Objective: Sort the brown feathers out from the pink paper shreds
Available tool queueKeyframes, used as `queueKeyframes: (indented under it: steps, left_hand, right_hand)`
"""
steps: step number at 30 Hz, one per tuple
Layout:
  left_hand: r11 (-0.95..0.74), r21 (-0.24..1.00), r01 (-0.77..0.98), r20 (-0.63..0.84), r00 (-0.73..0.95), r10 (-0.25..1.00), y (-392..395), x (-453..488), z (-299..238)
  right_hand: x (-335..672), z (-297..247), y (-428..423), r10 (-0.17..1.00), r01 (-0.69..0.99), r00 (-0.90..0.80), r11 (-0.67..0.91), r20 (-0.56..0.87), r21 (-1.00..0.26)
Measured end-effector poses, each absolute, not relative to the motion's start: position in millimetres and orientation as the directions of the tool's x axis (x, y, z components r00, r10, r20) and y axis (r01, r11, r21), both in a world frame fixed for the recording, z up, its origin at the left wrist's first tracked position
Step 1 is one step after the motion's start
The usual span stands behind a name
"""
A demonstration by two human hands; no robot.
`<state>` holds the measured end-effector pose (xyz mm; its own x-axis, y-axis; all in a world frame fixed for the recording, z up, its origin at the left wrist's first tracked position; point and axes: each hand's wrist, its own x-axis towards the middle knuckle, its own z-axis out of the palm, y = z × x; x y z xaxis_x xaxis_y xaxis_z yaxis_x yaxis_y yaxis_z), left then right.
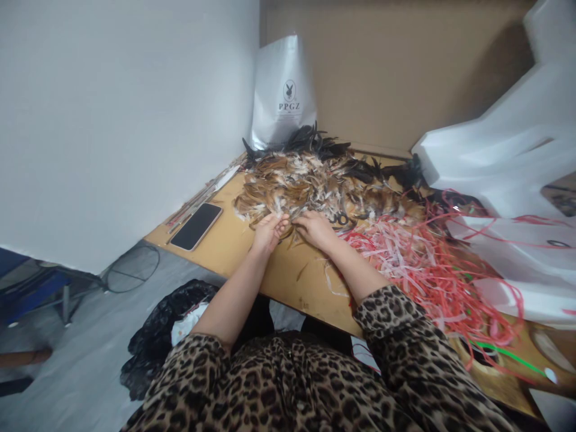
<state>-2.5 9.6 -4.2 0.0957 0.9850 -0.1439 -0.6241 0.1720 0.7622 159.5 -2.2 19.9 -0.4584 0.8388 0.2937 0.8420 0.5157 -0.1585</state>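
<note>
A heap of brown, white and black feathers (306,174) covers the back of the table. At its front edge my left hand (270,231) is closed in a pinch on a feather; the fine tips at its fingers are blurred. Close to its right, my right hand (316,229) has its thumb and fingers curled together on a dark feather, partly hidden by the fingers. The hands are a small gap apart. Black scissor handles (341,219) stick out of the feathers just beyond my right hand.
A phone (197,226) lies at the table's left. To the right spreads a tangle of red and pink ribbon strips (414,258), beside white plastic sheeting (499,156). A silver bag (285,90) stands at the back. A black plastic bag (157,336) sits on the floor.
</note>
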Motion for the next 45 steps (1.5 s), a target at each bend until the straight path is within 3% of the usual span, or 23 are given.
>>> queueKeyframes:
  steps: [6,9,11,13,16,18,21,25,33,45]
  left_hand:
    - [0.176,0.781,-0.600,-0.135,0.114,0.984,7.3,-0.9,-3.1]
    - [0.167,0.780,-0.603,-0.127,0.109,0.986,7.8,-1.8,-2.8]
    - [0.157,0.776,-0.611,-0.128,0.091,0.988,8.7,-2.8,-2.8]
    - [0.149,0.767,-0.624,-0.129,0.078,0.989,9.6,-3.5,-3.1]
    - [0.155,0.753,-0.640,-0.122,0.096,0.988,9.9,-3.5,-3.6]
    - [0.189,0.751,-0.633,-0.126,0.143,0.982,8.9,-2.8,-3.5]
    - [0.256,0.770,-0.585,-0.149,0.226,0.963,6.1,-1.4,-2.6]
    - [0.302,0.792,-0.531,-0.160,0.296,0.942,3.0,0.4,-2.7]
    - [0.307,0.843,-0.442,-0.173,0.318,0.932,0.5,3.7,-4.1]
    - [0.265,0.834,-0.484,-0.142,0.276,0.951,3.4,3.5,-8.0]
  right_hand:
    - [151.4,23.4,-7.7,0.831,0.847,-0.517,0.532,0.203,-0.021]
    - [153.7,21.1,-4.4,0.845,0.855,-0.486,0.512,0.223,-0.076]
    - [156.3,18.4,-0.3,0.865,0.837,-0.430,0.490,0.259,-0.244]
    - [158.1,16.5,4.2,0.899,0.745,-0.328,0.436,0.291,-0.505]
    - [158.2,18.1,8.4,0.970,0.402,-0.128,0.243,0.208,-0.883]
    - [157.1,22.0,9.0,0.996,0.113,-0.064,0.068,0.061,-0.991]
    - [155.5,27.9,8.2,0.992,-0.205,-0.083,-0.115,-0.100,-0.972]
    - [152.7,30.0,6.8,0.980,-0.355,-0.126,-0.192,-0.156,-0.915]
    - [143.3,25.2,2.8,0.993,-0.299,-0.062,-0.115,-0.101,-0.947]
    - [143.1,23.3,1.8,0.996,-0.182,-0.075,-0.065,-0.052,-0.981]
